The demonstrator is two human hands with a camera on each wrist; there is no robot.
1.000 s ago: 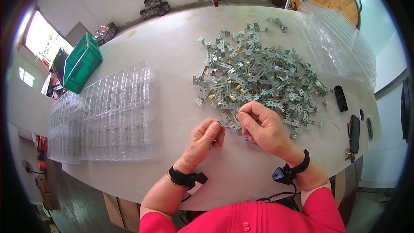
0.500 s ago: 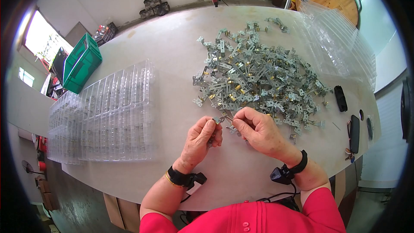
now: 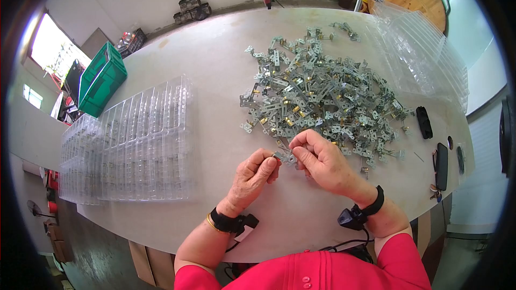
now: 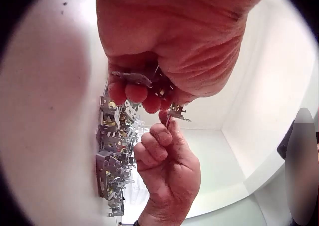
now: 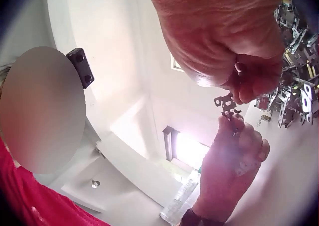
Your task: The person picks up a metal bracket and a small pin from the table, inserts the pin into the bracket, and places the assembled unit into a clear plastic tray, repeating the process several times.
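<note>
My left hand [image 3: 253, 174] grips small metal brackets in its curled fingers. One flat bracket [image 4: 132, 78] shows against the palm in the left wrist view. Between thumb and forefinger it pinches another bracket [image 5: 228, 104], a stamped silver piece with holes that sticks up toward the other hand. My right hand [image 3: 322, 161] meets it from the right, thumb and forefinger pinching at this same bracket; the fingers partly hide the grip. Just beyond both hands lies a wide heap of similar metal brackets [image 3: 322, 94], some with brass-coloured parts.
Clear plastic compartment trays [image 3: 145, 145] are stacked at the left, beside a green crate [image 3: 102, 80]. More clear plastic trays [image 3: 424, 53] lie at the far right. A black case [image 3: 441, 166] and a black object [image 3: 424, 122] sit near the table's right edge.
The right hand has come back from the heap's near edge toward the left hand. A bracket now shows between the two hands' fingertips, and the left hand has turned slightly.
</note>
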